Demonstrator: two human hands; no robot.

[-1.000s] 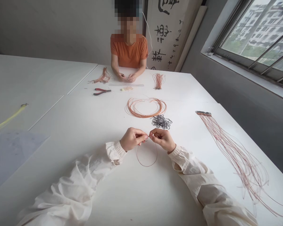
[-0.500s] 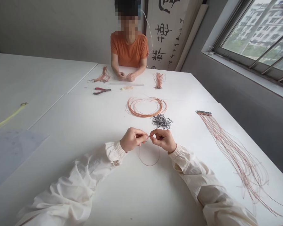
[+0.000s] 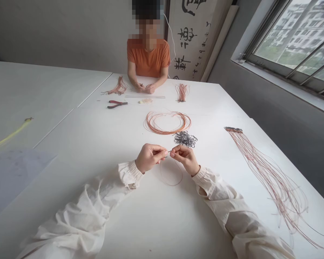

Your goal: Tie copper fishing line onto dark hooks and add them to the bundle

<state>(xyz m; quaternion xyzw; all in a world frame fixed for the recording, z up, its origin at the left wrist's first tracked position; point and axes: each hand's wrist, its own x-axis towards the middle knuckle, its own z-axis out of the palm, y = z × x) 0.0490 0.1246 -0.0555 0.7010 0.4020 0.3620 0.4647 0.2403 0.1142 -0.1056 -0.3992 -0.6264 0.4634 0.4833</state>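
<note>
My left hand (image 3: 149,158) pinches a small dark fish hook (image 3: 166,157), mostly hidden by its fingertips. Close beside it, my right hand (image 3: 187,159) is closed in a pinch on a thin reddish fishing line (image 3: 181,177) at the hook. The line hangs in a loop below both hands, over the white table (image 3: 162,223). Just beyond my right hand lies a pile of dark fish hooks (image 3: 185,139). Behind that pile rests a coil of orange fishing line (image 3: 188,122).
To the right lies a bundle of lines with hooks (image 3: 261,163). Across the table sits a person in an orange shirt (image 3: 148,59), hands together. Near them are red-handled pliers (image 3: 117,104), a clear ruler (image 3: 145,96) and two line bundles (image 3: 181,92). A plastic sheet (image 3: 16,180) lies left.
Both hands have risen slightly away from me. The right fingers have shifted from a curled pinch to a straighter one, and the line loop has moved up a little.
</note>
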